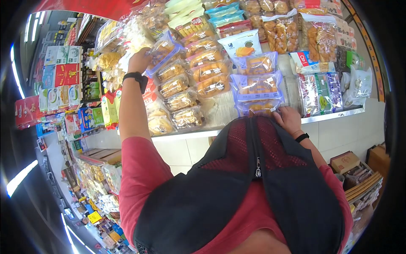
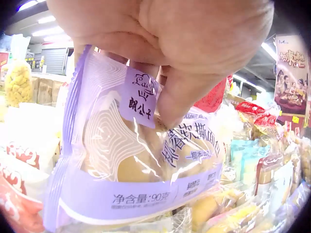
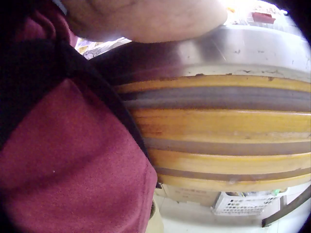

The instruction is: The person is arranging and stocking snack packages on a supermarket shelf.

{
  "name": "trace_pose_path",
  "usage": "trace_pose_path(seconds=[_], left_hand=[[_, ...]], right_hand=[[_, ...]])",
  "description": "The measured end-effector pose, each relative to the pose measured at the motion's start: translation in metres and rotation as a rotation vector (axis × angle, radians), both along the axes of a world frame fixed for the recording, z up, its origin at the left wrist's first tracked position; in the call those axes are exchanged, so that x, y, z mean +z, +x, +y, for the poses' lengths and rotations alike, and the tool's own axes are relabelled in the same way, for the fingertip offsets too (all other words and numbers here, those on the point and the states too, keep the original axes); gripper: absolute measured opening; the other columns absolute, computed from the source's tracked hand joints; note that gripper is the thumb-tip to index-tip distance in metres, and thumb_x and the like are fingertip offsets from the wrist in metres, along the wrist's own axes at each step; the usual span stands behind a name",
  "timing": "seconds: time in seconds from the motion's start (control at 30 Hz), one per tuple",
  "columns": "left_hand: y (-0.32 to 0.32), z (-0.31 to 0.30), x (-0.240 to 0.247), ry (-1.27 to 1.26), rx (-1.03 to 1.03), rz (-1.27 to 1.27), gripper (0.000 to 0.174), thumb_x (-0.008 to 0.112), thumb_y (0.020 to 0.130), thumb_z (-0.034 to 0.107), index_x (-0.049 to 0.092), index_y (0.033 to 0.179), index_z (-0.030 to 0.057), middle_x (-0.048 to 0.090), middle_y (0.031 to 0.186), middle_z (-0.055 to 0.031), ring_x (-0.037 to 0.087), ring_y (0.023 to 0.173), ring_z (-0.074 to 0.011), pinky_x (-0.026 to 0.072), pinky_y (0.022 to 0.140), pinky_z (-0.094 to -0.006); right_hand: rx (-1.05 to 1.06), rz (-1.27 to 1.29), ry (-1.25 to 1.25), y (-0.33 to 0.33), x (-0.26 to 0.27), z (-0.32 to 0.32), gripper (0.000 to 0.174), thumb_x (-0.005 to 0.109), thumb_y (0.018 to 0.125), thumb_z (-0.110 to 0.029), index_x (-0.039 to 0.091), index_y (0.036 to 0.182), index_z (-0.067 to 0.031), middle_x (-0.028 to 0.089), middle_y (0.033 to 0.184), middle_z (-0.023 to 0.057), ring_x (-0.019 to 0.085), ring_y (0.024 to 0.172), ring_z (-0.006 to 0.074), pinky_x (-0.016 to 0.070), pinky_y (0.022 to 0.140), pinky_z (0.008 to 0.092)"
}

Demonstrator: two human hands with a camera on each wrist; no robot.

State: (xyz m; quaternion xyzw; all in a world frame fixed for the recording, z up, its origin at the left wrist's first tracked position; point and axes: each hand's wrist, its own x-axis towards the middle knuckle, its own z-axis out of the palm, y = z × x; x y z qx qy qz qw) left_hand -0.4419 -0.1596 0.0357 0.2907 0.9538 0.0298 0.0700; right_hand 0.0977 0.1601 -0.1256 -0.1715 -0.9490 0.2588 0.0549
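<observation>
At the far left of the display, my left hand (image 1: 138, 61) grips a purple-and-clear bag of bread (image 1: 166, 54). In the left wrist view the thumb lies across the front of this bread bag (image 2: 121, 194), with fingers behind it. The bag stands tilted, just over a column of clear-wrapped breads (image 1: 174, 86). My right hand (image 1: 290, 119) rests at the metal front edge of the counter, beside a row of similar purple bread bags (image 1: 257, 86). In the right wrist view only the heel of that hand (image 3: 150, 19) shows above the metal edge; its fingers are hidden.
A white snack bag (image 1: 241, 44) lies behind the purple row. Bags of twisted dough snacks (image 1: 281, 34) stand at the back right, with colourful packs (image 1: 320, 93) in front. Boxes (image 1: 67, 75) are stacked at left. Wooden slats (image 3: 218, 124) run below the metal edge (image 3: 252, 48).
</observation>
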Motion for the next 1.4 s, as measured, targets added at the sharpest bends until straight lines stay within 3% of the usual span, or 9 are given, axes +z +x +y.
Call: trace_pose_path(seconds=[0.17, 0.33, 0.47, 0.57, 0.7, 0.97, 1.17, 1.33, 1.4], left_hand=[[-0.009, 0.01, -0.01, -0.326, 0.111, 0.115, 0.044, 0.058, 0.088, 0.026, 0.056, 0.132, 0.0233, 0.067, 0.116, -0.0169, 0.061, 0.113, -0.0317, 0.035, 0.106, -0.0501], [-0.006, 0.01, -0.032, -0.193, 0.032, 0.126, 0.051, 0.057, 0.087, 0.025, 0.051, 0.137, 0.0203, 0.064, 0.121, -0.0175, 0.059, 0.116, -0.0336, 0.0395, 0.102, -0.0521], [0.022, 0.027, -0.03, -0.159, -0.013, 0.07, 0.085, 0.073, 0.075, 0.035, 0.034, 0.148, 0.0142, 0.056, 0.133, -0.0171, 0.054, 0.123, -0.0337, 0.0385, 0.105, -0.0532], [0.029, 0.036, -0.039, -0.375, 0.038, 0.161, 0.112, 0.081, 0.069, 0.041, 0.015, 0.156, 0.0149, 0.038, 0.148, -0.0175, 0.037, 0.139, -0.0339, 0.0349, 0.109, -0.0548], [0.043, 0.047, -0.04, -0.46, 0.067, 0.222, 0.111, 0.082, 0.07, 0.039, 0.016, 0.156, 0.0159, 0.04, 0.147, -0.0171, 0.038, 0.138, -0.0334, 0.036, 0.108, -0.0562], [0.03, 0.032, -0.058, -0.397, 0.038, 0.329, 0.068, 0.057, 0.093, 0.025, 0.026, 0.153, 0.0171, 0.041, 0.146, -0.0146, 0.041, 0.135, -0.0326, 0.0359, 0.104, -0.0599], [0.06, 0.061, -0.046, -0.395, -0.082, 0.357, 0.088, 0.071, 0.085, 0.029, 0.019, 0.155, 0.0205, 0.031, 0.153, -0.0164, 0.035, 0.139, -0.0364, 0.0407, 0.102, -0.0582], [0.057, 0.076, -0.068, -0.376, -0.052, 0.373, 0.076, 0.067, 0.087, 0.024, 0.026, 0.152, 0.0308, 0.026, 0.157, -0.0144, 0.03, 0.142, -0.0404, 0.0384, 0.1, -0.0639], [0.054, 0.075, -0.069, -0.452, -0.028, 0.408, 0.072, 0.067, 0.086, 0.019, 0.033, 0.149, 0.0294, 0.024, 0.157, -0.0142, 0.032, 0.14, -0.0401, 0.0431, 0.1, -0.0578]], right_hand=[[-0.008, -0.025, -0.01, -0.001, 0.003, 0.0, 0.03, 0.061, 0.09, -0.039, 0.064, 0.091, -0.0086, 0.061, 0.081, 0.0099, 0.062, 0.075, 0.0325, 0.0488, 0.065, 0.0441], [-0.032, -0.012, -0.011, -0.001, 0.005, -0.002, 0.031, 0.062, 0.09, -0.039, 0.065, 0.092, -0.0086, 0.061, 0.08, 0.0101, 0.062, 0.075, 0.0327, 0.0488, 0.065, 0.0444], [-0.015, -0.002, -0.018, 0.0, 0.003, -0.001, 0.031, 0.062, 0.09, -0.039, 0.065, 0.092, -0.0081, 0.061, 0.08, 0.0106, 0.062, 0.075, 0.0331, 0.0489, 0.065, 0.0445], [0.0, -0.002, -0.006, -0.001, 0.002, 0.001, 0.032, 0.062, 0.09, -0.039, 0.065, 0.092, -0.0077, 0.061, 0.079, 0.0108, 0.062, 0.075, 0.0332, 0.0489, 0.065, 0.0446], [-0.001, -0.043, -0.016, -0.002, 0.005, 0.001, 0.032, 0.062, 0.09, -0.039, 0.065, 0.092, -0.0076, 0.061, 0.079, 0.011, 0.062, 0.075, 0.0332, 0.049, 0.065, 0.0448], [-0.023, -0.044, -0.034, -0.002, 0.006, -0.001, 0.033, 0.06, 0.091, -0.041, 0.065, 0.093, -0.0079, 0.061, 0.081, 0.0112, 0.062, 0.075, 0.0335, 0.0489, 0.064, 0.0448], [-0.009, -0.053, -0.036, -0.003, 0.008, 0.0, 0.034, 0.06, 0.091, -0.041, 0.065, 0.092, -0.0074, 0.061, 0.081, 0.0112, 0.062, 0.074, 0.0338, 0.0485, 0.064, 0.0451], [-0.006, 0.006, -0.017, -0.002, 0.005, 0.001, 0.033, 0.061, 0.09, -0.041, 0.065, 0.089, -0.0076, 0.061, 0.079, 0.0112, 0.061, 0.073, 0.0341, 0.0483, 0.063, 0.0451], [-0.015, 0.004, -0.03, -0.003, 0.006, 0.0, 0.033, 0.062, 0.09, -0.041, 0.065, 0.088, -0.0076, 0.061, 0.078, 0.0114, 0.061, 0.072, 0.0341, 0.0483, 0.063, 0.0453]])
